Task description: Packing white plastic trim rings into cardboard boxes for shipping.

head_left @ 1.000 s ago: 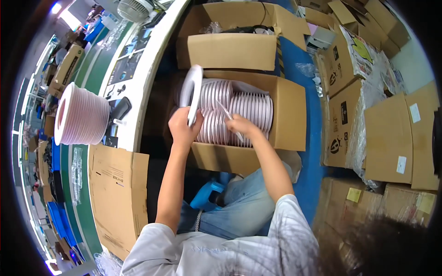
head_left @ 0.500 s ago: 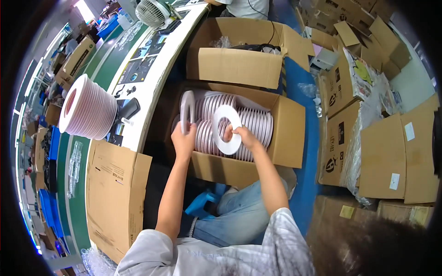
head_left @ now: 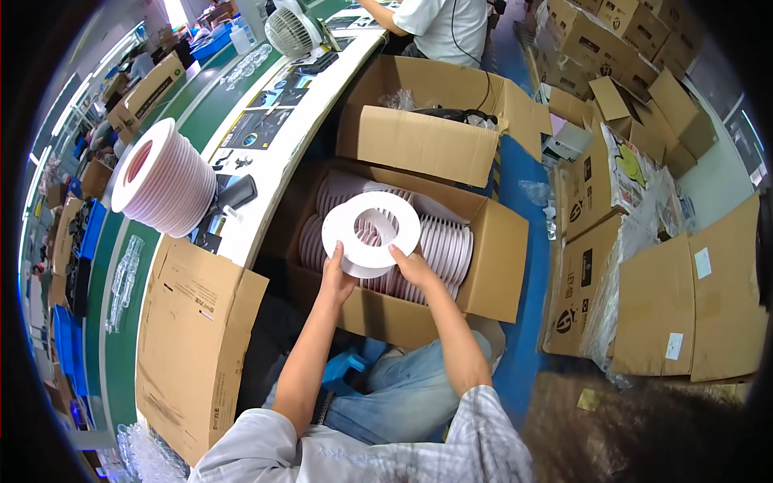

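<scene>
Two white flat rings (head_left: 341, 229), lapped one over the other, are held up over an open cardboard box (head_left: 498, 262). My left hand (head_left: 335, 282) pinches their lower left rim, thumb on the face. At the lower right rim my right hand (head_left: 413, 269) grips them the same way. Which ring each hand bears on is hard to make out. Inside the box, rows of similar rings (head_left: 447, 251) stand on edge, partly hidden behind the held rings.
A stack of pinkish-white rings (head_left: 173, 183) lies on its side on the bench at left, beside a black device (head_left: 233, 191). A second open box (head_left: 415, 141) stands beyond. Cartons (head_left: 584, 278) line the right side. A co-worker (head_left: 447, 28) is at the far end.
My hands have come together, bringing the two separately held rings face to face, now tilted toward me. The view has shifted slightly, showing more of the co-worker.
</scene>
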`<state>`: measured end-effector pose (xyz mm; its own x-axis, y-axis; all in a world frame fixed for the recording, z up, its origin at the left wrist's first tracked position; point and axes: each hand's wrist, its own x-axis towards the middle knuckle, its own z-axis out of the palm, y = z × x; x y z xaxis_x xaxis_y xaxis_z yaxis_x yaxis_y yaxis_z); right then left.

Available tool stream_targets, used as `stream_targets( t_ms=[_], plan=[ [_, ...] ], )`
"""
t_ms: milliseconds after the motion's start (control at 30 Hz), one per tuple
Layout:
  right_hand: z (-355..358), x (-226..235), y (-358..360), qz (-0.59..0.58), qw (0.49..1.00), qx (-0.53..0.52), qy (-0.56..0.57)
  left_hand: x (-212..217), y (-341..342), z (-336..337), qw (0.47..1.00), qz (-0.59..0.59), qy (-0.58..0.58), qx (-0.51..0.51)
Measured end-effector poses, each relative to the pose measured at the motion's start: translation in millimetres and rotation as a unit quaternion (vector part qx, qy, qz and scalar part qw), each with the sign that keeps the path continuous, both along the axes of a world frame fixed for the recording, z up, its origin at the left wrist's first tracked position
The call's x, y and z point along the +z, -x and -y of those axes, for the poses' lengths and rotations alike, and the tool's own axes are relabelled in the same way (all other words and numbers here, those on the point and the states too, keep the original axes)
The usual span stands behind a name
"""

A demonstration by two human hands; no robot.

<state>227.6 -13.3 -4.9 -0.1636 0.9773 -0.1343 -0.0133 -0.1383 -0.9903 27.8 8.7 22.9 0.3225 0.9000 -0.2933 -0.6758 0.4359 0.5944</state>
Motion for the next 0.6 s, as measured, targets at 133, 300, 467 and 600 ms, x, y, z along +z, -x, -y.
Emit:
stream_targets(
  t_ms=[133,300,467,600],
  plan=[
    [1,-1,-10,0.228,0.96,-0.104,-0.127,6,-10,10,0.998,-0.038,-0.053,-0.023],
    [7,27,-1,-0.074,0.976,-0.206,0.016,23,1,13,0.988,-0.053,-0.12,-0.084],
    [-2,1,-3,-0.143,0.959,-0.244,-0.026,50,-8,17,0.963,-0.129,-0.147,-0.186],
    [-4,-5,2,-0.206,0.932,-0.299,-0.014,81,-23,9,0.818,-0.473,-0.32,-0.064]
  ],
)
